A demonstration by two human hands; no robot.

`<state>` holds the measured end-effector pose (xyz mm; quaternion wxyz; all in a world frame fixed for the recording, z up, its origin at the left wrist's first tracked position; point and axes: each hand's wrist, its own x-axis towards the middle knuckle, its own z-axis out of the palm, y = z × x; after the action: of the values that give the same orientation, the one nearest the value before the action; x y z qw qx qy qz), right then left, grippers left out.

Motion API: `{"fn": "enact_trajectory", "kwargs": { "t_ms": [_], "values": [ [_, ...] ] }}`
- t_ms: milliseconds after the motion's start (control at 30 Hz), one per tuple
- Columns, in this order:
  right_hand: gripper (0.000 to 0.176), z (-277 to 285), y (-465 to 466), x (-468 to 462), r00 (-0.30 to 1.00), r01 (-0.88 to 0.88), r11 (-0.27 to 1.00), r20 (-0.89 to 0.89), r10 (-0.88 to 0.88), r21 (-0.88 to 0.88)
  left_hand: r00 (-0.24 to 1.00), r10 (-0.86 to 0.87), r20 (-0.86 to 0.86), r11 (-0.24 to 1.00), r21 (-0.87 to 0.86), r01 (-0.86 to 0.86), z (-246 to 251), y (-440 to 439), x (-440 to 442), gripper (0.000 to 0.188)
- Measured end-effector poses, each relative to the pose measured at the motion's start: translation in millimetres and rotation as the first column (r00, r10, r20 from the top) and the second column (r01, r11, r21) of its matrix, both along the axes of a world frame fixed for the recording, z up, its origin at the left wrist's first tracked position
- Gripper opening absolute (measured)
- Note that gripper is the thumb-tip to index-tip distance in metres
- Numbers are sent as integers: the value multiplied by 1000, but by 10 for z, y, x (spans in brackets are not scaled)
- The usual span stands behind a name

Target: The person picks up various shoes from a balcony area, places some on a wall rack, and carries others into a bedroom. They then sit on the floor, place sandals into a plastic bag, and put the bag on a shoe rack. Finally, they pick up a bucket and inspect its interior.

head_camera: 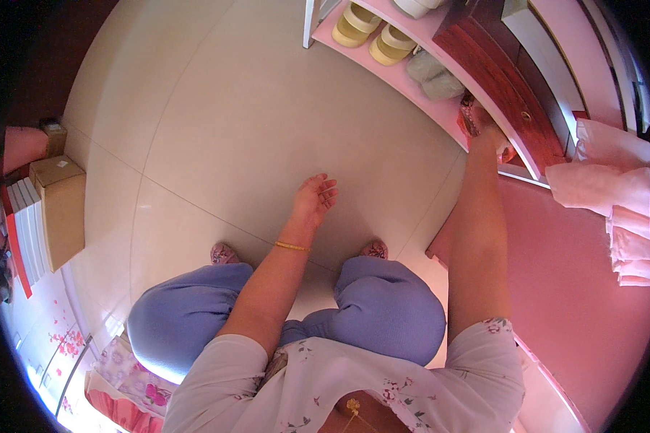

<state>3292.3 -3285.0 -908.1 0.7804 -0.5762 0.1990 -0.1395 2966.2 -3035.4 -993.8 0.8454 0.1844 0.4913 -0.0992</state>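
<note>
My left hand [315, 200] hangs over the tiled floor in front of my knees, with nothing in it and its fingers loosely curled and apart. A gold-coloured bracelet circles that wrist. On the other side, my right hand [490, 135] reaches into the low level of a pink shelf unit [382, 70], and the board above covers most of its fingers. Right by it lies a red patterned item [468, 118], whose kind I cannot make out. Farther along that level are a grey-green bundle in thin plastic [434, 74] and a pair of cream and yellow shoes [392, 45].
A cardboard box [62, 211] and upright white-and-red boards or books [27, 233] stand at the far left. Beside my right arm is a pink panel [563, 260], with pink ruffled cloth [601, 187] hanging over it. A dark red wooden board [512, 86] lies above the shelf.
</note>
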Motion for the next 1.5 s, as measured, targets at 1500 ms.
{"fn": "enact_trajectory", "kwargs": {
  "t_ms": [1500],
  "values": [
    [42,-303,-465,-580,989,-75,232,-43,140,-970,1000,17,-20,1000,-22,-17,-10,-7,-5,20]
  ]
}}
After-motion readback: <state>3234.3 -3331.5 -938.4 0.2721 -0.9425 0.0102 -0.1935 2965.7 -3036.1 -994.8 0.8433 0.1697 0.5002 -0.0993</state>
